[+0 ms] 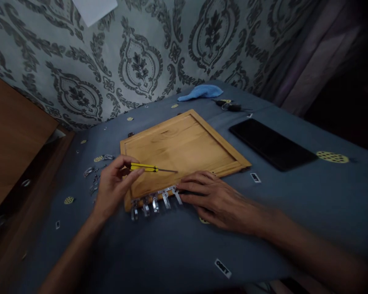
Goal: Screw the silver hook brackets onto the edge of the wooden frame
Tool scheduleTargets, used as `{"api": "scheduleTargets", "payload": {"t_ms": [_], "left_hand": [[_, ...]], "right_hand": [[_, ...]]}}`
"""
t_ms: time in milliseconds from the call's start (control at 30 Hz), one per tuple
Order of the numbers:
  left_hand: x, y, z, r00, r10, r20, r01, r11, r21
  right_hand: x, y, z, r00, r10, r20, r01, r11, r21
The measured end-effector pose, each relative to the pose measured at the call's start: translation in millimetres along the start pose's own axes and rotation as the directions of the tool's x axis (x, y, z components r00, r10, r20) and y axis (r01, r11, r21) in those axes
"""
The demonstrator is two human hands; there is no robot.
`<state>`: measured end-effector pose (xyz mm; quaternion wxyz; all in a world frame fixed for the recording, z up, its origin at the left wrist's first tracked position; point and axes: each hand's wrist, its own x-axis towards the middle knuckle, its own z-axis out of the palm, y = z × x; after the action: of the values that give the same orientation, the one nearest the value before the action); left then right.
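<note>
A wooden panel with a raised frame (pixel 171 143) lies on the blue cloth. Along its near edge sits a metal strip with several hooks (pixel 155 203). My left hand (pixel 115 183) pinches the yellow handle of a screwdriver (pixel 144 167) above the panel's left part, its thin shaft pointing right. My right hand (pixel 216 200) rests at the panel's near edge, fingertips at the right end of the hook strip. Whether those fingers grip the strip or only press on it is hard to see.
Small metal parts (pixel 95 179) lie left of the panel. A black phone-like slab (pixel 272 143) is on the right, with keys (pixel 230 107) and a blue cloth piece (pixel 202 92) behind. A wooden board (pixel 15 134) stands at far left, a patterned wall covering (pixel 141 61) at the back.
</note>
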<state>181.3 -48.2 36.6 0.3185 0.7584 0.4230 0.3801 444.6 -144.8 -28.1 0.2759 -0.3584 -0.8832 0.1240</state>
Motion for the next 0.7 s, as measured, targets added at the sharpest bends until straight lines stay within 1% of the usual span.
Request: {"api": "scheduleTargets", "payload": {"t_ms": [33,67,133,233,367,433,533,700], "left_hand": [[-0.5,4.0,0.7,0.998,0.016,-0.066,-0.022,0.996,-0.089],[-1.5,8.4,1.1,0.994,0.035,-0.108,-0.05,0.988,-0.146],[-5.7,18.0,1.0,0.988,0.074,-0.132,-0.1,0.975,-0.197],[-16.5,33.1,2.1,0.984,0.142,-0.105,-0.156,0.977,-0.144],[-28.2,47.5,10.1,0.959,0.263,-0.105,-0.267,0.963,-0.028],[-29.5,50.1,15.6,0.951,0.287,-0.115,-0.291,0.956,-0.02],[-28.2,50.0,22.4,0.952,0.287,-0.103,-0.293,0.955,-0.046],[-28.0,47.4,26.5,0.959,0.275,-0.072,-0.279,0.958,-0.062]], "right_hand": [[0.1,-0.3,-0.4,1.0,0.001,0.004,-0.001,1.0,0.001],[0.2,-0.5,-0.8,1.0,0.003,0.008,-0.003,1.0,0.003],[0.6,-0.8,-1.1,1.0,0.001,0.011,-0.001,1.0,0.006],[0.7,-0.5,-0.4,1.0,-0.013,0.008,0.012,1.0,0.009],[0.5,0.7,1.4,1.0,-0.016,-0.001,0.016,1.0,0.002],[0.5,0.9,1.6,1.0,-0.017,-0.001,0.017,1.0,0.001],[1.0,0.3,0.8,1.0,-0.013,0.003,0.013,1.0,-0.002],[1.4,-0.4,0.0,1.0,-0.006,0.012,0.006,1.0,-0.002]]}}
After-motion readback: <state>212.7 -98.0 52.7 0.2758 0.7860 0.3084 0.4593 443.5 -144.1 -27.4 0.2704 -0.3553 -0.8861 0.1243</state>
